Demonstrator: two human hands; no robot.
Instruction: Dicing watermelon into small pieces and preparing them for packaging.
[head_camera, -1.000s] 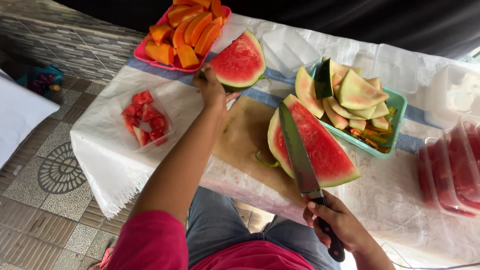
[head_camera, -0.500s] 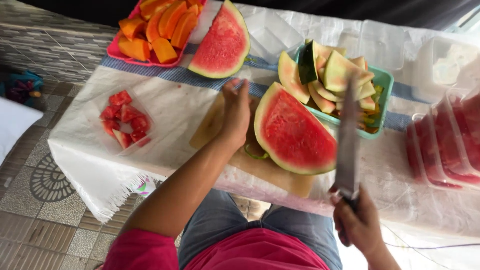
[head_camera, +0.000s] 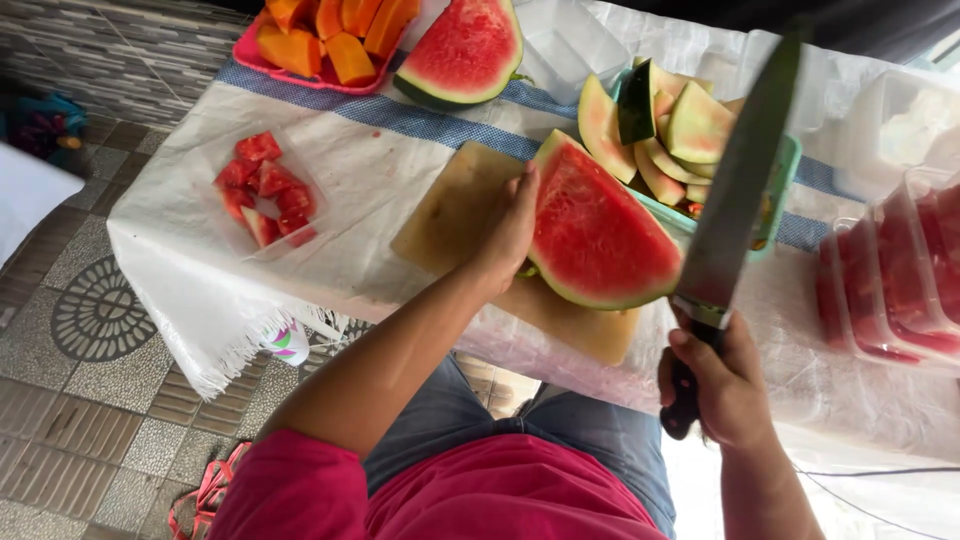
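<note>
Your left hand (head_camera: 510, 225) lies flat against the watermelon wedge (head_camera: 600, 235) on the cutting board (head_camera: 450, 215); at four o'clock, your right hand (head_camera: 715, 385) grips the knife (head_camera: 735, 205) upright.

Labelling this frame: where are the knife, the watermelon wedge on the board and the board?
knife (head_camera: 740, 190), head view, mid-blade
watermelon wedge (head_camera: 600, 235), head view, red flesh
board (head_camera: 455, 210), head view, bare left part

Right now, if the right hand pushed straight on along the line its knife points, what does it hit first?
Probably the green plastic tub of pale watermelon rinds. The right hand holds the long steel knife blade-up, its tip over that tub; depth is unclear, so it may pass above. The red watermelon wedge lies left of that line.
</note>
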